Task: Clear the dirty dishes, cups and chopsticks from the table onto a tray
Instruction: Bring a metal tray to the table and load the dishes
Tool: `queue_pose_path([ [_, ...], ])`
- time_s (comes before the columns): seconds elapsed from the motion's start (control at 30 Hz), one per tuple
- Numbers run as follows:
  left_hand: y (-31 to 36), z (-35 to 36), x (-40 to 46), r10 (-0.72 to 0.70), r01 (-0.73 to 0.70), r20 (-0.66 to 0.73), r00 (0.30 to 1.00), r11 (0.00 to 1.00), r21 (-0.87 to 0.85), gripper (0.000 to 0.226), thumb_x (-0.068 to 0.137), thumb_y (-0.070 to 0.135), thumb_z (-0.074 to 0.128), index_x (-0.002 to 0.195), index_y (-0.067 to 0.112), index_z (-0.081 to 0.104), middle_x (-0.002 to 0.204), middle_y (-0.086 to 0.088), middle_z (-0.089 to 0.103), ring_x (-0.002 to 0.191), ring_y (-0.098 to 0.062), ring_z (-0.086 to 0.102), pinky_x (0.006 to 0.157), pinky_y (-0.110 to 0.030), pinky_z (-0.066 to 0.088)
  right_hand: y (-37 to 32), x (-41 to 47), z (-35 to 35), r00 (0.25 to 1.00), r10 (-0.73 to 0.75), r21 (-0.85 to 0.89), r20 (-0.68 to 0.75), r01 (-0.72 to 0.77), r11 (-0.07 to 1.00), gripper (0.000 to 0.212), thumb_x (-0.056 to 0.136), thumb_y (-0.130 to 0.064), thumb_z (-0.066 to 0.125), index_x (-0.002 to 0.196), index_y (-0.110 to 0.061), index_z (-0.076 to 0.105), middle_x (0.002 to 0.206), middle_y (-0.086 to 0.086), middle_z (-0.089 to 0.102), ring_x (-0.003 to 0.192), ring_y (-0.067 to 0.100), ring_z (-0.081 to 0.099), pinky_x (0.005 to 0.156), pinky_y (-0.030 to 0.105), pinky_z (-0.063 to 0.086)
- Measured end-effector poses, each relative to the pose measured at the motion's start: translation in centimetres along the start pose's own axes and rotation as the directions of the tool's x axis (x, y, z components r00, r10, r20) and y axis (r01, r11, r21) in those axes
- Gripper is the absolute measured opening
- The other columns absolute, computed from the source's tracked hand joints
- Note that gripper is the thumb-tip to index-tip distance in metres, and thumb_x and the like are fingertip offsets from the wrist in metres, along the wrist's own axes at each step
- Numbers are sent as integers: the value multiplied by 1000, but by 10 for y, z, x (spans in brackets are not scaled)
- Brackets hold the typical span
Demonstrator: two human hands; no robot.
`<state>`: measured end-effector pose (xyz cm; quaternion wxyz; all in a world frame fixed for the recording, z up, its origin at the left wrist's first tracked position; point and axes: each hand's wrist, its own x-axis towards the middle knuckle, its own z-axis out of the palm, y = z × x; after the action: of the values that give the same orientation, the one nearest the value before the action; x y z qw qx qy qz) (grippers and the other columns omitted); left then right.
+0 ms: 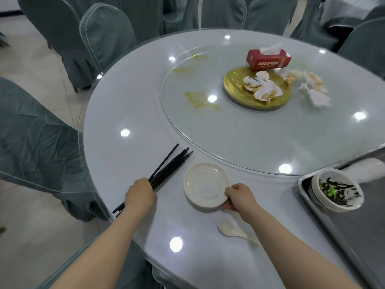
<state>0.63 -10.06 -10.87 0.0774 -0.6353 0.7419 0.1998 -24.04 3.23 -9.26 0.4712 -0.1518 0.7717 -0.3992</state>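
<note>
**Both hands on tableware at near edge of round surface**

While the left hand [140, 194] curls its fingers round a bundle of black chopsticks [169, 165], the right hand [239, 196] pinches the near right rim of a small white plate [206, 184]. Chopstick bundle lies diagonally on the white surface [129, 105]; far ends fan out toward the glass turntable [239, 134], near ends stick out behind the wrist past the surface edge. Exact count of chopsticks cannot be told. Plate sits flat on the surface, just right of the chopsticks, thumb on top of its rim, other fingers under the edge.

White soup spoon [233, 230] lies on the surface near the right forearm, apart from the plate.

Metal tray [343, 232] rests at the right edge of the surface. On it: a stack of white bowls [337, 192], the top 1 holding dark green scraps. A pale object lies on the tray behind the bowls; blurred, not identifiable.

Turntable carries a gold plate [235, 84] with crumpled napkins [262, 86], more crumpled napkins [308, 86] beside it, a red tissue box [268, 59], and yellowish smears [198, 99]. Grey-green covered chairs [100, 38] ring the surface.
</note>
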Motion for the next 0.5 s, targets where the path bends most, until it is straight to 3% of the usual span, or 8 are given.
queue_pose_path([
  [0.07,3,-2,-6,16,-15,-33,999,1000,4,9,90,8,46,90,10,37,94,-9,56,70,-23,46,61,-31,36,-3,-6,-11,1000,-22,106,-21,24,994,14,82,2,49,78,-10,42,71,12,48,51,22,57,58,36,59],
  [0.23,26,-20,-21,141,-142,-124,982,990,5,14,94,18,45,92,13,32,71,1,44,61,-23,45,49,-31,28,-8,-30,-51,995,-60,301,-86,83,950,10,86,2,49,96,0,50,86,17,62,57,24,68,54,31,57],
  [0.5,119,-48,-43,404,-408,-166,899,913,11,11,89,12,41,96,18,34,67,0,48,53,-19,42,47,-30,29,-5,-69,-151,938,-87,544,-335,268,795,24,90,4,45,110,-7,52,88,12,63,62,23,68,51,30,57],
])
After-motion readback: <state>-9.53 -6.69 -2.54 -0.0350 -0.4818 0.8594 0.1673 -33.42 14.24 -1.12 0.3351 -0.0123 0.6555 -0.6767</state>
